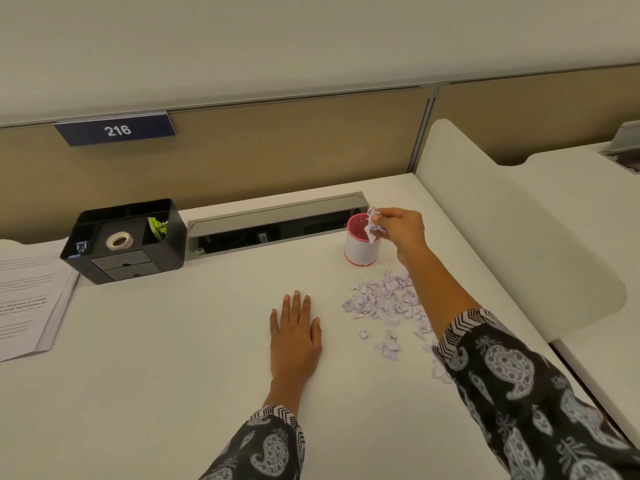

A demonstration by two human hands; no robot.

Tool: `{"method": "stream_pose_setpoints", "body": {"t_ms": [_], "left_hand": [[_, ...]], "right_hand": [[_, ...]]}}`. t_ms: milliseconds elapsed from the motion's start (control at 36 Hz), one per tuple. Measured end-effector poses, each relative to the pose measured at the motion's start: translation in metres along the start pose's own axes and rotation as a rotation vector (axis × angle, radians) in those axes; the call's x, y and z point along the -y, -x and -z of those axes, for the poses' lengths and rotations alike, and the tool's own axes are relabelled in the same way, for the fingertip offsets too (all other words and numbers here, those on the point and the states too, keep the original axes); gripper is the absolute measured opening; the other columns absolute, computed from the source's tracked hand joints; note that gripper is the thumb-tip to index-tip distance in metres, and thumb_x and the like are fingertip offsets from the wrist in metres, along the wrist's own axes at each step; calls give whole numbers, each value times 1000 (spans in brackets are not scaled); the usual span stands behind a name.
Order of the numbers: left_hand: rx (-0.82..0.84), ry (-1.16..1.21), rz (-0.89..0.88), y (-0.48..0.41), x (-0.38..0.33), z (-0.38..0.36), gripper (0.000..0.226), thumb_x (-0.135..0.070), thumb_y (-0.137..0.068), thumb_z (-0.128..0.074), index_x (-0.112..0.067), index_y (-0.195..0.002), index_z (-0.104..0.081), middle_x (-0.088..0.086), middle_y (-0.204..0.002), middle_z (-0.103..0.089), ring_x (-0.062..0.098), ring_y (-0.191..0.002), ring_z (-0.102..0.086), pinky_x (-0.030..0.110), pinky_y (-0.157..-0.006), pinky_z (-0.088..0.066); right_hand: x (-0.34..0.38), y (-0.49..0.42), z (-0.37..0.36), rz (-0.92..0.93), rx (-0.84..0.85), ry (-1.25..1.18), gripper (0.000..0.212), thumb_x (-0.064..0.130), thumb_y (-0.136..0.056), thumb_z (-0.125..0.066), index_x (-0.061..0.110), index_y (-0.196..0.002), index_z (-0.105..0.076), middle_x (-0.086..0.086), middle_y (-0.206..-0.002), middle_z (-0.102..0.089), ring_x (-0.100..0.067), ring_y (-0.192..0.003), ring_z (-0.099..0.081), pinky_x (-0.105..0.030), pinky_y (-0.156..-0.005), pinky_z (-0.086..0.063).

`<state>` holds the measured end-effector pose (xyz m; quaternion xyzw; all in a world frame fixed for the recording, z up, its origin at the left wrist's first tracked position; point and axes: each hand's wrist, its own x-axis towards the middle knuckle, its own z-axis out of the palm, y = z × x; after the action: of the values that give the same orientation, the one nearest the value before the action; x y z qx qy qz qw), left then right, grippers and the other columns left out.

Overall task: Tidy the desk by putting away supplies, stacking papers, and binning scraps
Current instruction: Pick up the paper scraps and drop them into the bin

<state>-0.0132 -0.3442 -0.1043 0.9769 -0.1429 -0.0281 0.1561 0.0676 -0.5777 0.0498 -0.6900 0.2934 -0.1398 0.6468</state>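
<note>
So: right hand pinches a wad of scraps over the pink-rimmed cup.
It's stretched forward, curled on the wad right at the cup's rim. Flat on the desk sits the left hand, straight, holding nothing. The scrap pile lies near the cup, partly hidden under the right forearm. At left the paper stack is cut off; cup contents unclear.

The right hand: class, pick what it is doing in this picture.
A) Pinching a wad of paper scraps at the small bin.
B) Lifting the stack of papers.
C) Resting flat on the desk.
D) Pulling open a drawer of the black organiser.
A: the right hand pinches crumpled paper scraps at the open mouth of the small bin; it is the left hand that lies flat on the desk.
</note>
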Motion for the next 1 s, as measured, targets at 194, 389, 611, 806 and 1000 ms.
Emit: {"method": "stream_pose_setpoints", "body": {"t_ms": [194, 389, 611, 806, 1000], "left_hand": [[7, 2, 4, -1, -1, 3, 67, -47, -92, 3, -24, -155, -5, -4, -162, 5, 15, -149, 11, 41, -121, 5], [6, -6, 5, -1, 2, 2, 65, -47, -94, 1, -24, -155, -5, -4, -162, 4, 15, -149, 11, 42, -121, 5], [5, 3, 1, 0, 0, 3, 67, -47, -93, 4, -24, -155, -5, -4, -162, 5, 15, -148, 12, 40, -121, 8], [11, -2, 8, 0, 1, 4, 68, -47, -92, 4, -24, -155, -7, -3, -162, 3, 15, -149, 9, 41, -121, 5], [22, -10, -1, 0, 2, 3, 72, -48, -89, 7, -23, -155, -4, -3, -162, 5, 16, -149, 11, 41, -121, 7]], "right_hand": [[3, -17, -19, 98, -41, 260, 27, 17, -85, -71, 8, -111, -70, -8, -112, -67, -20, -95, -62, -26, -78, -53], [-1, -23, -29, 141, 1, 537, 32, 22, -87, -69, 13, -117, -67, -9, -126, -62, -27, -114, -57, -35, -90, -51], [3, -19, -28, 190, -16, 636, 25, 17, -93, -60, 11, -116, -67, -11, -124, -62, -27, -113, -57, -36, -93, -49], [1, -9, -11, 211, -81, 505, 18, 13, -93, -59, 12, -107, -71, -9, -115, -67, -24, -105, -61, -34, -89, -52], [-32, 25, 9, 212, -66, 471, 17, 6, -91, -59, 10, -103, -71, -9, -105, -70, -20, -87, -63, -26, -80, -51]]}}
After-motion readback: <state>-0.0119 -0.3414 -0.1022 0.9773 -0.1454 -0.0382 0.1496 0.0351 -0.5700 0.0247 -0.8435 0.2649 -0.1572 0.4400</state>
